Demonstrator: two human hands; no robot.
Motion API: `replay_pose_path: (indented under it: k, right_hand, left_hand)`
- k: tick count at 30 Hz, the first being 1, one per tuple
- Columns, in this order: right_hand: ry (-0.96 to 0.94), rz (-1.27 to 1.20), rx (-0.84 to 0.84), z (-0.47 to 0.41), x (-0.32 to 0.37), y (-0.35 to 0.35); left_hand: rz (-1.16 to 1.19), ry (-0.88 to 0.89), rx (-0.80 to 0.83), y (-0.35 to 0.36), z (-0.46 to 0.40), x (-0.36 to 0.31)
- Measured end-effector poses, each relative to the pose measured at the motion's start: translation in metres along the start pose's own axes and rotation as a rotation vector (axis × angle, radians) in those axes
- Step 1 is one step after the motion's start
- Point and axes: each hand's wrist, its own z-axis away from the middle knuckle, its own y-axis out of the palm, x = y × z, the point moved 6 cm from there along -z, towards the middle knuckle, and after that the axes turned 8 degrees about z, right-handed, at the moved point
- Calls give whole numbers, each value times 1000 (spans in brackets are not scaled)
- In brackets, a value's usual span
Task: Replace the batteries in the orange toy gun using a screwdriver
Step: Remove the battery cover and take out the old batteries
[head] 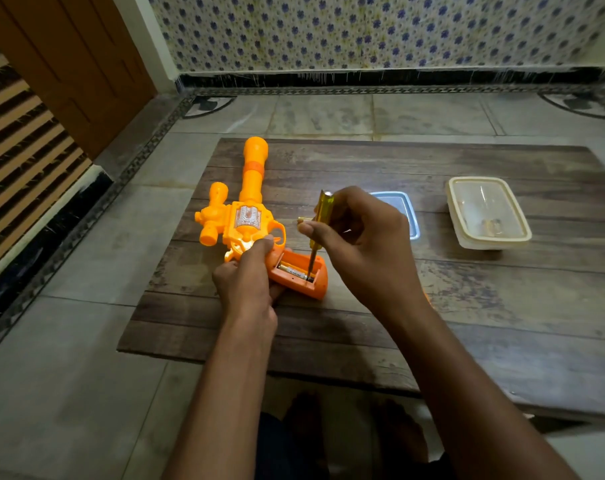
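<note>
Your orange toy gun [243, 216] lies flat on the wooden table [432, 306], left of its middle, with the long barrel pointing away from you and the handle toward you and to the right. The battery compartment [296, 270] in the handle is uncovered, and a battery [293, 270] with a printed label lies inside it.

Your left hand [246, 275] holds the gun where the body meets the handle; its grip is clamped there, fingers curled over the top edge near the trigger guard and pressing the toy down against the table.

Your right hand [360, 240] holds the screwdriver [317, 230] nearly upright, tilted slightly. Its grip is closed on the translucent yellow handle, pinched between thumb and fingers. The metal shaft runs down into the open compartment, and the tip sits at the right end of the battery.

Behind your right hand a clear lid [403, 213] lies flat on the table, partly hidden by your fingers. Farther right, well apart from the gun, stands a cream plastic container [489, 213] with a few small items in it, too blurred to identify.
</note>
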Motion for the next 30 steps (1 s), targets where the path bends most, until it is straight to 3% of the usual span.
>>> replay_pose_path:
  k: [19, 30]
  right_hand:
    - [-167, 144, 89, -1, 11, 2]
    - [-169, 215, 20, -1, 9, 2]
  left_hand:
    - [-10, 15, -8, 1, 0, 1]
    - [-11, 26, -2, 2, 0, 0]
